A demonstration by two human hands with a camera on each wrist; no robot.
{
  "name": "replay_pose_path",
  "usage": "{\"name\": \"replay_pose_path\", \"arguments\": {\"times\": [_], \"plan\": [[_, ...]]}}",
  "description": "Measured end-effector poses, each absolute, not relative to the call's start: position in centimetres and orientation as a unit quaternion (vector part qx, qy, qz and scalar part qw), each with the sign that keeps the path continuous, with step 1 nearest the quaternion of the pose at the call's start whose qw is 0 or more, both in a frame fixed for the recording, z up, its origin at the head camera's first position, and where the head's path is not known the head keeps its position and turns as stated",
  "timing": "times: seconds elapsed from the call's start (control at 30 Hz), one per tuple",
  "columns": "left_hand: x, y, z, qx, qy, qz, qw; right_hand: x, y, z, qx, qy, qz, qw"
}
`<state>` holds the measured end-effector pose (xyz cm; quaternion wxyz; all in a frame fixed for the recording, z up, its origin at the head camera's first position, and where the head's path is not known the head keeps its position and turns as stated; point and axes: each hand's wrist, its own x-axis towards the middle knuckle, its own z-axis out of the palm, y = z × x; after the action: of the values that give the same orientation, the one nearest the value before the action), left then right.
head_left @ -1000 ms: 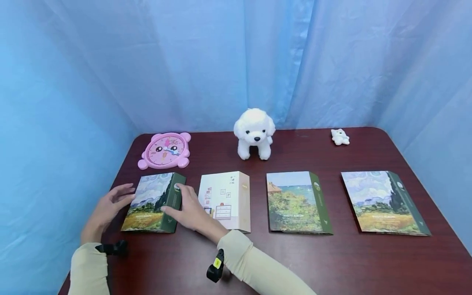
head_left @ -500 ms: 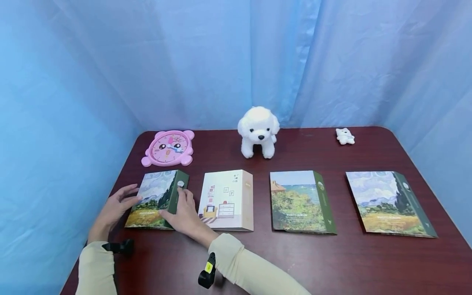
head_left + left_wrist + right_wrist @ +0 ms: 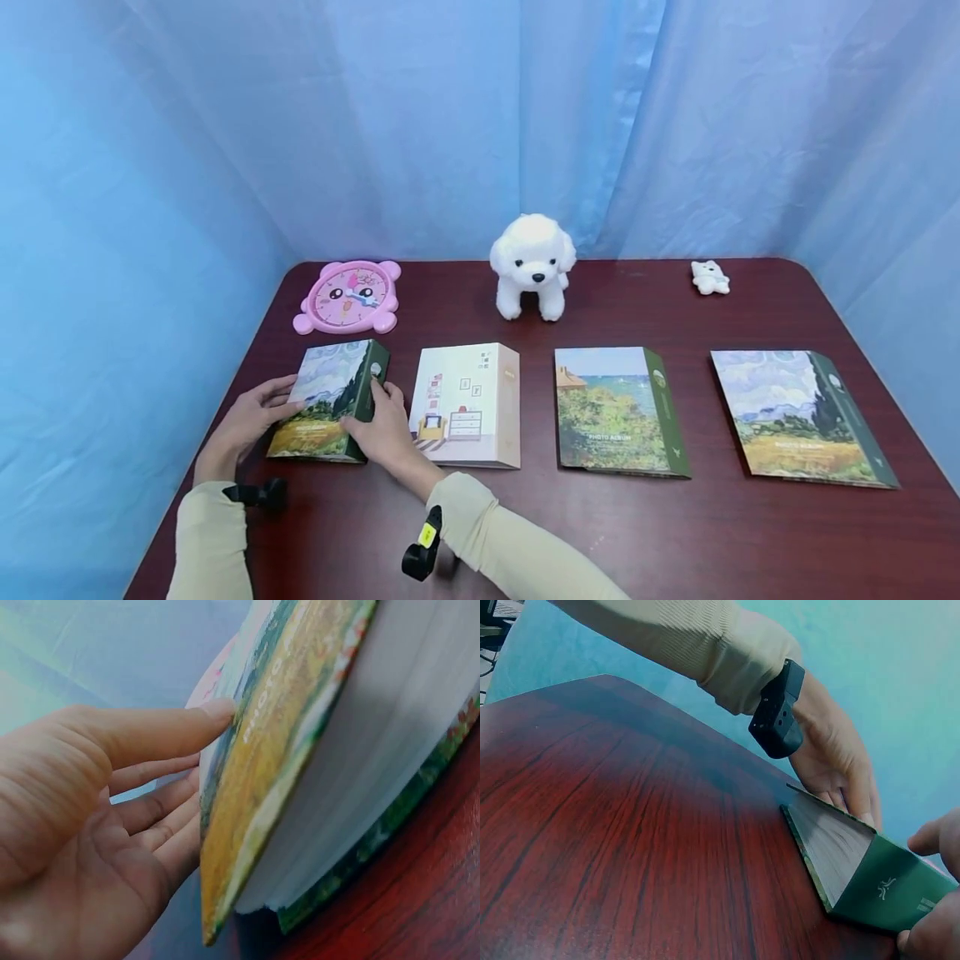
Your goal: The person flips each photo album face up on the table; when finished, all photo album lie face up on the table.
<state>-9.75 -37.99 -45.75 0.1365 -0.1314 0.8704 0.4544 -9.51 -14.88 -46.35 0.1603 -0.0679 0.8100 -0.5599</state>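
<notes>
At the left of the table lies a thick photo album (image 3: 318,408) with a painted landscape cover and a green spine. My left hand (image 3: 243,425) holds its left edge; in the left wrist view the thumb (image 3: 169,735) touches the cover and the fingertips pass out of sight behind it. My right hand (image 3: 386,429) grips the spine side, thumb over the cover edge and fingers along the green spine (image 3: 892,889). White page edges (image 3: 360,750) show between the covers in the left wrist view.
A cream album (image 3: 457,400) lies just right of the right hand. Two painted albums, one with a seaside garden (image 3: 607,417) and one with a wheat field (image 3: 787,417), lie farther right. Behind them are a pink clock (image 3: 352,296), a white plush dog (image 3: 532,267) and a small white bear figure (image 3: 709,277).
My left hand has closed in on the album's left edge, its thumb now over the cover. The right hand has stayed at the spine. The head view has shifted slightly.
</notes>
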Motion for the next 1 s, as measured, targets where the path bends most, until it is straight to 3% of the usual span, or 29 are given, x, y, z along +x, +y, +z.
{"name": "replay_pose_path", "arguments": {"times": [0.43, 1.0], "plan": [[-9.9, -37.1, -45.2, -0.138, 0.866, 0.459, 0.141, -10.0, -14.7, -45.7, -0.065, 0.802, -0.572, 0.157], [-10.5, -34.0, -42.9, -0.123, 0.907, 0.351, 0.197, -11.1, -13.6, -44.7, -0.028, 0.733, -0.668, 0.125]]}}
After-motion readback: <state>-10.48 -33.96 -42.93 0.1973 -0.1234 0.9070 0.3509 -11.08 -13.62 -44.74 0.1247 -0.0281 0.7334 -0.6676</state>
